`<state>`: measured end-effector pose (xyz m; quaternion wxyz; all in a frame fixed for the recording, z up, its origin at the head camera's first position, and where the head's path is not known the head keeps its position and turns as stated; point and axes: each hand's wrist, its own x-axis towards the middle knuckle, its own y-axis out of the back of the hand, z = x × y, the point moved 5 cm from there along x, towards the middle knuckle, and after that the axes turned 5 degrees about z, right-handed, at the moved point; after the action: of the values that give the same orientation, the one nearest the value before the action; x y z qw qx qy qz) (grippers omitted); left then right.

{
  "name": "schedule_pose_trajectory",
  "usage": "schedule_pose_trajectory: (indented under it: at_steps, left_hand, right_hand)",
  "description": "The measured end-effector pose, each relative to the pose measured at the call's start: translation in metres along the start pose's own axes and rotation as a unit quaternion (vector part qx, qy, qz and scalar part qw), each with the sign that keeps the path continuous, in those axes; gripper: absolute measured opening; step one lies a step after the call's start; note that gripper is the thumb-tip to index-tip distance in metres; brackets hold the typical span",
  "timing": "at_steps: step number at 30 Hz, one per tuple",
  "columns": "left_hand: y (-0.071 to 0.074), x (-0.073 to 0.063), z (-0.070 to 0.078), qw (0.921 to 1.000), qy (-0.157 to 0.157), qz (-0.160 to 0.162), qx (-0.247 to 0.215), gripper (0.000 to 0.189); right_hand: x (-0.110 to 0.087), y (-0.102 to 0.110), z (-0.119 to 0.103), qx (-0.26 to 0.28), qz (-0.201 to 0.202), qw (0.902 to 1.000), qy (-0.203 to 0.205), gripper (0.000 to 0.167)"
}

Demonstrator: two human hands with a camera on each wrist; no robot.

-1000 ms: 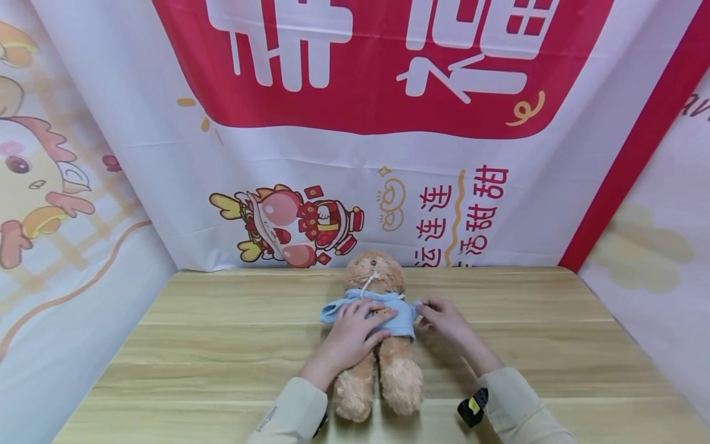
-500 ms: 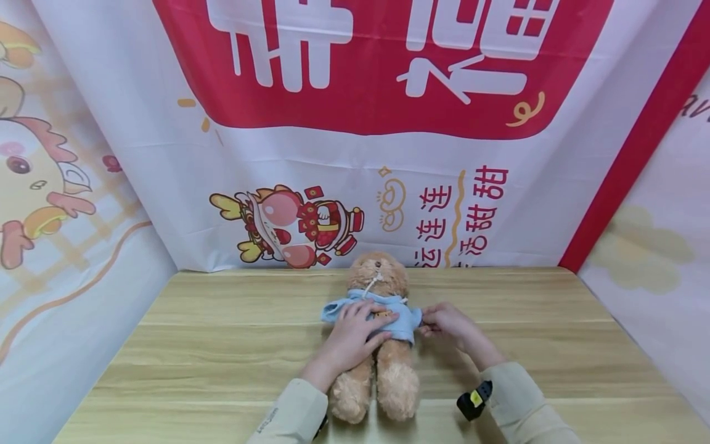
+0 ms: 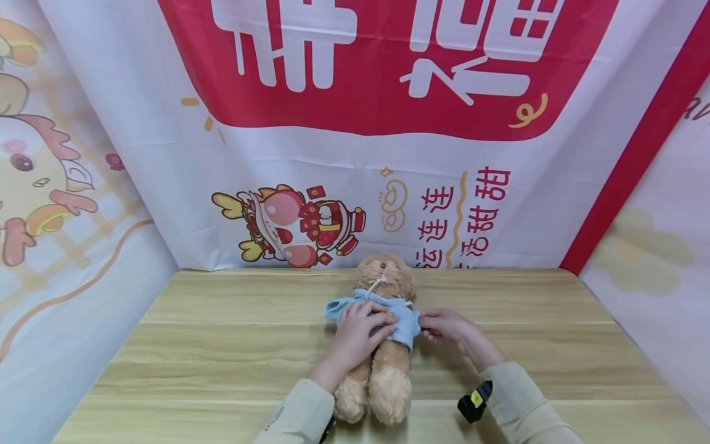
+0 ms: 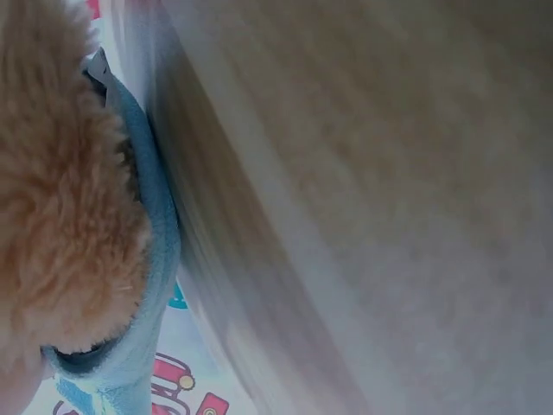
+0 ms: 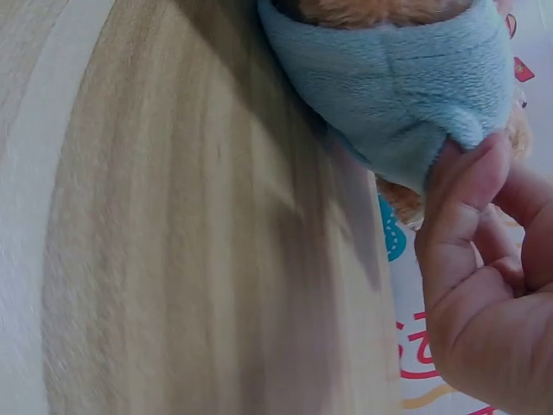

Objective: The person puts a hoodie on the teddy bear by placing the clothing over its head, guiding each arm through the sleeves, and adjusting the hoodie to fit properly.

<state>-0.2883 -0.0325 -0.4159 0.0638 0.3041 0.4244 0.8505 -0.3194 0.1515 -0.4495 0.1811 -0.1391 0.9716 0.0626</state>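
Observation:
A brown plush teddy bear (image 3: 389, 388) lies face up on the wooden table, its head towards the back edge. It wears a light blue hoodie (image 3: 407, 327) with a white drawstring (image 3: 377, 285). My left hand (image 3: 360, 330) rests flat across the bear's belly, covering part of the hoodie's front. On the right side, my right hand (image 3: 447, 328) pinches the end of a sleeve between thumb and fingers; the right wrist view shows the blue fabric (image 5: 389, 95) gathered at the thumb. The other sleeve (image 3: 334, 309) sticks out to the left. No arm of the bear shows.
The wooden table (image 3: 233, 345) reaches back to a white and red printed cloth (image 3: 360, 148). Printed cloths also hang at the left and right. A black device with a yellow mark (image 3: 473, 401) is strapped at my right wrist.
The bear has turned slightly, its head shifting right and its feet left. My right hand has moved a little downward, now pinching the sleeve end. My left hand stays on the belly.

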Motion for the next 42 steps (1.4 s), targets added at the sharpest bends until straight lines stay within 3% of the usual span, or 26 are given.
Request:
schedule_pose_trajectory:
  at_steps: [3, 10, 13, 16, 20, 27, 31, 37, 42]
  left_hand:
    - [0.000, 0.000, 0.000, 1.0000, 0.006, -0.001, 0.006, 0.024]
    - [-0.003, 0.000, -0.002, 0.9999, -0.004, 0.002, 0.014, 0.024]
    - [-0.003, -0.001, -0.001, 0.9996, -0.012, 0.002, 0.024, 0.023]
    - [-0.002, 0.000, 0.002, 0.9992, -0.025, 0.009, 0.030, 0.021]
    - [-0.001, 0.001, 0.003, 0.9993, -0.030, 0.006, 0.020, 0.017]
    - [0.000, 0.004, 0.002, 0.9983, -0.030, -0.035, -0.035, 0.019]
    - [0.002, 0.004, 0.003, 0.9973, -0.034, -0.043, -0.050, 0.020]
    - [0.001, 0.001, -0.002, 0.9984, -0.014, -0.042, -0.033, 0.015]
    - [-0.002, 0.001, -0.005, 0.9993, -0.005, -0.032, -0.020, 0.014]
  right_hand:
    - [0.002, 0.001, 0.001, -0.001, 0.001, 1.0000, 0.006, 0.019]
    - [0.005, -0.001, 0.007, -0.028, -0.068, 0.9972, 0.017, 0.016]
    - [0.004, -0.003, 0.007, -0.044, -0.073, 0.9962, 0.018, 0.011]
    - [0.004, -0.004, 0.005, -0.070, -0.043, 0.9962, 0.029, 0.012]
    - [0.006, -0.004, -0.003, -0.114, 0.029, 0.9907, 0.068, 0.017]
    - [0.009, -0.002, -0.014, -0.204, 0.142, 0.9617, 0.116, 0.013]
    - [0.007, -0.002, -0.020, -0.240, 0.151, 0.9504, 0.128, 0.009]
    - [0.000, -0.001, -0.022, -0.218, 0.099, 0.9616, 0.134, 0.010]
    - [-0.006, -0.003, -0.025, -0.182, 0.069, 0.9710, 0.139, 0.025]
